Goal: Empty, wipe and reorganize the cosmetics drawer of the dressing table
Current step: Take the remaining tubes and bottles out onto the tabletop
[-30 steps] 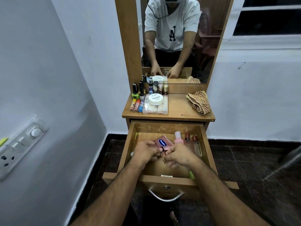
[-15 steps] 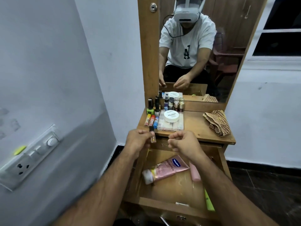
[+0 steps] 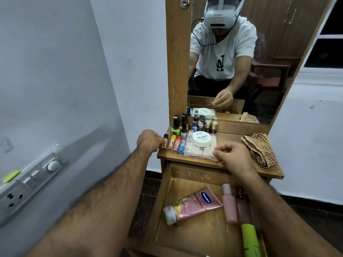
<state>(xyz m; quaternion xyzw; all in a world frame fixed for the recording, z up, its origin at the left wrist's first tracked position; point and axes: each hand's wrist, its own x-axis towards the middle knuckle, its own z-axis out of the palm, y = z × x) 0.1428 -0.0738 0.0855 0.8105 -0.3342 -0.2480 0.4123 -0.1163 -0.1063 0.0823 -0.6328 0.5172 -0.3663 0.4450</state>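
The open drawer fills the 6 o'clock part of the view, below the dressing table top. Inside it a pink cream tube lies slanted, cap toward 8 o'clock, with a pink bottle just beside it at 3 o'clock and a lime green tube near the drawer's right wall.

The left hand pinches a small lipstick upright at the table top's left edge, just beside three lip balm sticks lying in a row. The right hand hovers over the table's front edge with fingers curled, thumb against forefinger; whether it holds anything cannot be told.

At 12 o'clock from the sticks stand nail polish bottles. A white jar sits on a clear case. A checked cloth lies crumpled at 3 o'clock on the table top.
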